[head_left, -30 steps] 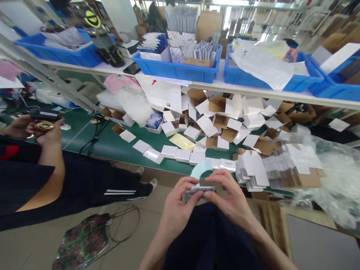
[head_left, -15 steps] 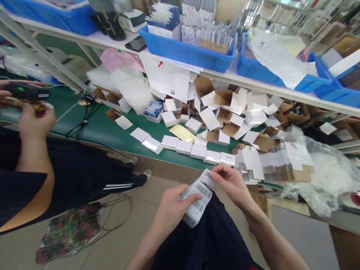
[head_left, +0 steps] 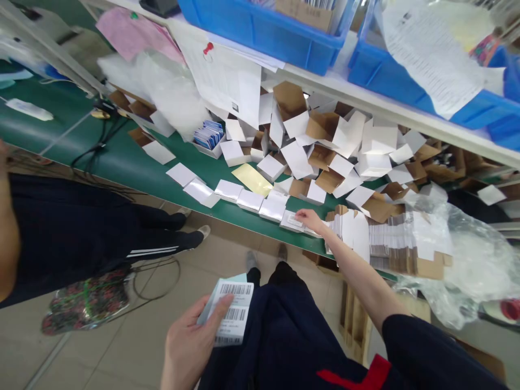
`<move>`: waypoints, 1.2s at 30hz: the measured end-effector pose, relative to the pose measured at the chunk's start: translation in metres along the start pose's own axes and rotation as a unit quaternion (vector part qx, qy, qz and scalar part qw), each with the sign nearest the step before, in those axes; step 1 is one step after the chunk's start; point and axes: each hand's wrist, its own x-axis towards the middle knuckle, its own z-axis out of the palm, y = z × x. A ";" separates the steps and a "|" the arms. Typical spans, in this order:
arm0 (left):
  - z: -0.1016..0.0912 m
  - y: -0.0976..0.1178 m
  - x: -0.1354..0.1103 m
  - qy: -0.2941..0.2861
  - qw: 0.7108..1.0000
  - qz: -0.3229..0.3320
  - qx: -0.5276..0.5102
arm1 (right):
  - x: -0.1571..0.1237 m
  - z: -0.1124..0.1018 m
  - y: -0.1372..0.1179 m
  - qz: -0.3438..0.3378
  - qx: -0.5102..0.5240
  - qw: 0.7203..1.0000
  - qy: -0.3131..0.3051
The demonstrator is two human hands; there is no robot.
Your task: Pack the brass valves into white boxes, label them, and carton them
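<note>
We hold a barcode label sheet [head_left: 234, 323] in our left hand [head_left: 193, 336], its thumb across the print and a pale blue edge [head_left: 212, 297] showing behind. With our right hand [head_left: 311, 218] stretched over the green workbench [head_left: 134, 174], we touch a small white label [head_left: 293, 220] on top of a white carton [head_left: 288, 227] in the front row. A yellow sheet [head_left: 252, 180] lies just behind that row, and open boxes [head_left: 298, 160] pile up farther back. To our right, flattened cartons [head_left: 390, 235] stand stacked beside crumpled clear plastic wrap [head_left: 475, 254]
</note>
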 end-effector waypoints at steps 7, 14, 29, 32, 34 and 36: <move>0.032 0.001 -0.010 0.031 0.999 -0.041 -0.016 | 0.015 0.004 0.032 -0.012 -0.034 0.999 -0.017; 0.043 0.009 -0.011 0.025 0.999 -0.037 0.000 | 0.016 0.010 0.033 -0.012 -0.053 0.998 -0.013; 0.044 0.012 -0.008 0.034 0.999 -0.021 0.010 | 0.012 0.022 0.032 -0.011 -0.100 0.993 0.061; 0.042 0.012 -0.008 0.032 0.999 -0.026 0.014 | 0.008 0.025 0.029 -0.018 -0.107 0.990 0.088; 0.041 0.011 -0.007 0.032 0.999 -0.028 0.014 | 0.005 0.028 0.028 -0.022 -0.108 0.988 0.107; 0.040 0.011 -0.007 0.033 0.999 -0.025 0.013 | 0.002 0.031 0.026 -0.026 -0.107 0.986 0.125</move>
